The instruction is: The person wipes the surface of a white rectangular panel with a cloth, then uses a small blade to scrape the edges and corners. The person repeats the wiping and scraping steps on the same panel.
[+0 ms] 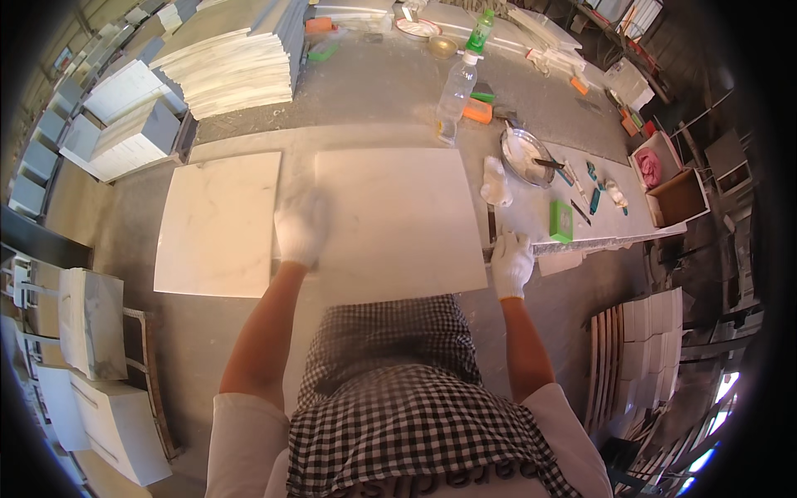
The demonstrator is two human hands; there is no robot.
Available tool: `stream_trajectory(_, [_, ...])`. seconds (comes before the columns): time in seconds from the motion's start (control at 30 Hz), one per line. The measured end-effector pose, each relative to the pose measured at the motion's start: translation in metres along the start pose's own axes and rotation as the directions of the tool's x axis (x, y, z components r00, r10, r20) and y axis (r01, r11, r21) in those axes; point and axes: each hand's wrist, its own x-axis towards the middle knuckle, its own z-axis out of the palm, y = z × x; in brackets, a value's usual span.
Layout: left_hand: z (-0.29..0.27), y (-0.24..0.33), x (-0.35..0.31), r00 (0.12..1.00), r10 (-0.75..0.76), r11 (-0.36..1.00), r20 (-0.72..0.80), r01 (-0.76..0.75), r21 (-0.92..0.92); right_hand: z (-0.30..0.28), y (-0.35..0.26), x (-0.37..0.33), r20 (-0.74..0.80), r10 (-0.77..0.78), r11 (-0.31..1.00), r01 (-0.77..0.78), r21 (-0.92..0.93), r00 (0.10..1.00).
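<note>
Head view: a white marble slab (398,220) lies mid-frame on the worktop (357,100), a second slab (217,228) to its left. The gloved left hand (300,226), forearm rising from below, blurs over the gap between them; its grip is unreadable. Right of centre, the gloved right hand (512,259) bends its fingers by the worktop's edge, near a green block (561,221); whether its grip holds anything, I cannot tell.

Left hand (300,226) blurred, lower-right glare, dark fisheye-bent edges.
</note>
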Motion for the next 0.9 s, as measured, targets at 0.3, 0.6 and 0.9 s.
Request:
stream_trajectory(0.3, [0.007, -0.008, -0.004, 0.973, 0.1, 0.995, -0.207, -0.104, -0.008, -0.001, -0.001, -0.001, 0.0, -0.032, 0.997, 0.032, -0.064, 0.999])
stream_trajectory(0.6, [0.006, -0.008, -0.005, 0.992, 0.022, 0.999, -0.122, -0.017, 0.043, -0.007, -0.008, 0.0, 0.032, 0.031, 0.999, -0.03, -0.013, 0.999])
stream_trajectory(0.9, [0.003, -0.005, -0.003, 0.992, 0.044, 0.998, -0.119, -0.037, 0.058, -0.003, -0.003, -0.005, 0.01, 0.01, 1.0, -0.01, 0.019, 1.0])
